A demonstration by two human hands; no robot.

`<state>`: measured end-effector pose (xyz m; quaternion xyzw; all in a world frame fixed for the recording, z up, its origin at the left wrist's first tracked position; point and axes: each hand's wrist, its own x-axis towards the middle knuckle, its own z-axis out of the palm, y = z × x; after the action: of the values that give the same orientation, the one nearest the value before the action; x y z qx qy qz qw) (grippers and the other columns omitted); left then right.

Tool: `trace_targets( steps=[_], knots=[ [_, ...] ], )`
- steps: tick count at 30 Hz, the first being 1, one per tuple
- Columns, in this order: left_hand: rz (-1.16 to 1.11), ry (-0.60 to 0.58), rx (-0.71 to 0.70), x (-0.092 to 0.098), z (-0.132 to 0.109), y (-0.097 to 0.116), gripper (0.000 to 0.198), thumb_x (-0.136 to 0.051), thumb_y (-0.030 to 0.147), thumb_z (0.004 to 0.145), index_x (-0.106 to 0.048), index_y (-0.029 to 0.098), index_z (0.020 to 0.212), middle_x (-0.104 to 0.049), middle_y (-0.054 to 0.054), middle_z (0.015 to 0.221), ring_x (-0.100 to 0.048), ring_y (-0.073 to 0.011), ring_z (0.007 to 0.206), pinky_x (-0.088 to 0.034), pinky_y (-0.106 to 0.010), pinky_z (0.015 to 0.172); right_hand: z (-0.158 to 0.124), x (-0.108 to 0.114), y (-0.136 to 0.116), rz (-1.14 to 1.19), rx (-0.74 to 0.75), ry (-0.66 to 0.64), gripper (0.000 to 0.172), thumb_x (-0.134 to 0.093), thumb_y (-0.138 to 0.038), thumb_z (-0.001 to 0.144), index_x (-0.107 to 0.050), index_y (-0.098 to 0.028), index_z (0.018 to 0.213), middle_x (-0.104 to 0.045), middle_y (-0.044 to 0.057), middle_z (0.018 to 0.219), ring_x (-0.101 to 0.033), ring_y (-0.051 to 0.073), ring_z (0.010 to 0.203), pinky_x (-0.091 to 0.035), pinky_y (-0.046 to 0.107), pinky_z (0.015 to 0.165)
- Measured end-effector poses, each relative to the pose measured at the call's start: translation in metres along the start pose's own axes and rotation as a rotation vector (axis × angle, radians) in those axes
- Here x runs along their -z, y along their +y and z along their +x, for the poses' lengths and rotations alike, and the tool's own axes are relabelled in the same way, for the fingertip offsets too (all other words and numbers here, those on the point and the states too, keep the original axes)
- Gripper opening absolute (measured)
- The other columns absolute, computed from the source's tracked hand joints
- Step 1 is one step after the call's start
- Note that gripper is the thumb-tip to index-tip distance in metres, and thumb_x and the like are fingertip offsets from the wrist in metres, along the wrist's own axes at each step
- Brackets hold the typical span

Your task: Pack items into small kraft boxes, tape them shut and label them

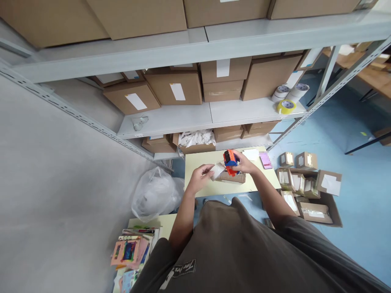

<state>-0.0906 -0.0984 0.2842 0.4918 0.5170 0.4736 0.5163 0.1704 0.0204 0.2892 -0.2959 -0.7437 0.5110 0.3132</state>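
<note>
My right hand (pixel 243 162) is wrapped around an orange and blue tape dispenser (pixel 230 162) above the pale yellow table (pixel 201 186). Between the dispenser and my left hand (pixel 200 178) stretches a short, shiny whitish strip of tape (pixel 218 170), pinched at its left end by my left fingers. Below both hands a small brown cardboard box (pixel 236 178) lies on the table, partly covered by the strip and the dispenser. Beside my right hand are white paper (pixel 251 154) and a phone with a pink screen (pixel 265 160).
Ahead stands a metal shelf (pixel 183 118) with cardboard boxes (pixel 174 88) and tape rolls (pixel 286 106). An open carton of parcels (pixel 331 207) sits on the floor at right. At left are a clear plastic bag (pixel 155 194) and a stack of booklets (pixel 131 252).
</note>
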Motion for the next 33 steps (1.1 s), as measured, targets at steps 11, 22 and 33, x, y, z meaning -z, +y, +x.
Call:
trace_targets(
  steps=[11,22,33],
  knots=[
    [-0.522,-0.043,0.273,0.009,0.018,-0.002,0.045,-0.097,0.043,0.067,-0.080,0.015,0.097,-0.074,-0.006,0.085,-0.063,-0.0146,0.071,-0.046,-0.025,0.067,0.009,-0.021,0.022,0.173,-0.048,0.072,0.066,-0.094,-0.047,0.071,-0.064,-0.023,0.125,-0.071,0.008,0.119,-0.067,0.028,0.110,-0.053,0.043,0.102],
    [-0.581,0.061,0.226,-0.006,0.019,-0.015,0.054,-0.101,0.048,0.065,-0.084,0.016,0.105,-0.080,-0.010,0.103,-0.070,-0.0191,0.088,-0.053,-0.030,0.080,-0.004,-0.048,0.028,0.446,-0.152,-0.051,0.087,-0.100,-0.049,0.058,-0.058,-0.023,0.129,-0.071,0.008,0.118,-0.067,0.028,0.108,-0.055,0.043,0.099],
    [-0.318,-0.146,0.209,0.008,0.024,-0.002,0.057,-0.100,0.027,0.063,-0.084,0.017,0.116,-0.080,-0.011,0.113,-0.073,-0.0216,0.096,-0.055,-0.036,0.092,-0.003,-0.028,0.029,0.393,-0.116,0.055,0.080,-0.095,-0.059,0.063,-0.055,-0.023,0.122,-0.070,0.008,0.114,-0.067,0.028,0.102,-0.056,0.043,0.092]
  ],
)
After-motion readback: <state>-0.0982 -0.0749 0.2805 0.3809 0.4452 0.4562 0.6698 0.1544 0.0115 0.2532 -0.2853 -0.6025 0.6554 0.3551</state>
